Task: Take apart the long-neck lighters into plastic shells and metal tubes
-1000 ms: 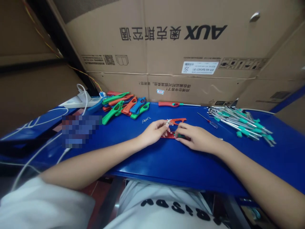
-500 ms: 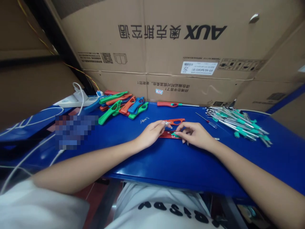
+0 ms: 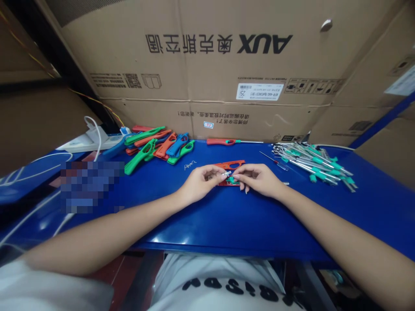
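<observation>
My left hand [image 3: 198, 183] is closed, pinching a small whitish part [image 3: 228, 173] between thumb and fingers. Close beside it, my right hand [image 3: 261, 180] pinches a green trigger piece [image 3: 231, 179] of a long-necked lighter. This piece sits at a red handle shell half [image 3: 223, 183] lying on the table, partly hidden by both hands. A metal tube end [image 3: 285, 183] shows beyond the right hand. Just behind my fingers lies an orange-red shell half [image 3: 234, 164] with a finger loop.
Green, orange and blue handle shells [image 3: 162, 144] are heaped at the left. An assembled red lighter [image 3: 223, 141] lies before the cardboard wall [image 3: 214, 90]. Right of it are a screwdriver [image 3: 275, 162] and a pile of metal lighter tubes [image 3: 317, 164]. Small springs [image 3: 190, 165] lie left of my hands.
The view has swung slightly to the right. My left fingertips, with the whitish part, have come down closer to the green trigger piece and my right fingertips.
</observation>
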`<state>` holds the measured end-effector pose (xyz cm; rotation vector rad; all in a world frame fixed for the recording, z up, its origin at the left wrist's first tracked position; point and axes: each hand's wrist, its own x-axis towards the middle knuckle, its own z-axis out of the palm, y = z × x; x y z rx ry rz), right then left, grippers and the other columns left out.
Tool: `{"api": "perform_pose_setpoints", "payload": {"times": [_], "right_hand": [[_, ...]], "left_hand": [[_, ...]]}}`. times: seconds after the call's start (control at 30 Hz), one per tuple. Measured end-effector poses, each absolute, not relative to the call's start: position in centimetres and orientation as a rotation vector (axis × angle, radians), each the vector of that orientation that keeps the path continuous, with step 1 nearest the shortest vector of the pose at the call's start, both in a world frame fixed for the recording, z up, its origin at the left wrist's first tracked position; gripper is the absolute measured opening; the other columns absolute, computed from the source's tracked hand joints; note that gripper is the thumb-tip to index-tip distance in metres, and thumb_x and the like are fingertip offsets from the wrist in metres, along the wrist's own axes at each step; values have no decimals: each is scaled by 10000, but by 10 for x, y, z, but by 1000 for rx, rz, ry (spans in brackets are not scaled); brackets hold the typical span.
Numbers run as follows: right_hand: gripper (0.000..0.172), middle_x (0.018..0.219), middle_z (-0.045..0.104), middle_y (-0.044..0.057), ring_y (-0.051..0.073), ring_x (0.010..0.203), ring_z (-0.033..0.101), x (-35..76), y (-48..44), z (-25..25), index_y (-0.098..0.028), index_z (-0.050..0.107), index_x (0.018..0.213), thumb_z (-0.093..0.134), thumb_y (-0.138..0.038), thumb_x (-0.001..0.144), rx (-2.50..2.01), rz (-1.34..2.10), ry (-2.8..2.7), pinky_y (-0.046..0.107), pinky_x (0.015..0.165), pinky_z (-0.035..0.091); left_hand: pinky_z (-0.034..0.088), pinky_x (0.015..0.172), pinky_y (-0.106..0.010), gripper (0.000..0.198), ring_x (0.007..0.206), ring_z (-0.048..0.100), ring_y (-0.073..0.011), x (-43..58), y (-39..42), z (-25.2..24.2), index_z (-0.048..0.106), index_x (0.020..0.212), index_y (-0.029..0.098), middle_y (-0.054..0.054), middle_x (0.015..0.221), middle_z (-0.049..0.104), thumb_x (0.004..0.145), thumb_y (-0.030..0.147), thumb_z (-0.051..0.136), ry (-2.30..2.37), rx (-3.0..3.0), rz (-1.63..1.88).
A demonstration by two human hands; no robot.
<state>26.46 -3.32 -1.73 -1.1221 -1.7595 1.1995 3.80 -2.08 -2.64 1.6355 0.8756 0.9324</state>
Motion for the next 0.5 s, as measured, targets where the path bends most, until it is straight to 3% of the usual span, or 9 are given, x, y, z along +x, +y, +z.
{"api": "perform_pose_setpoints", "payload": {"times": [0.1,0.2,0.37,0.5], "right_hand": [[415,479,618,-23,106,367,542,267,-34,-16,-149,718,969,718,-544,843,-1160,1211,-1800,227,401,489],[408,490,618,-28,112,375,557,266,-36,-15,-151,711,1000,704,-533,856,-1152,1248,-1841,228,393,501],[374,589,630,-15,121,455,602,264,-37,-16,-169,717,959,708,-528,853,-1105,1203,-1868,236,398,530],[365,576,600,-32,104,426,555,265,-36,-18,-175,706,957,727,-520,840,-1104,1220,-1842,225,371,504]], "left_hand": [[536,849,-332,379,883,696,-194,37,-19,-29,718,1008,132,-94,998,766,777,424,790,891,1638,958],[544,881,-350,345,903,704,-202,36,-19,-29,723,1003,138,-94,1008,770,785,398,785,902,1668,977],[568,884,-367,392,917,725,-220,36,-20,-27,724,1002,139,-98,1026,778,773,449,799,866,1635,955],[578,858,-356,430,889,730,-218,37,-22,-26,732,1008,127,-101,997,780,771,479,802,884,1633,924]]}}
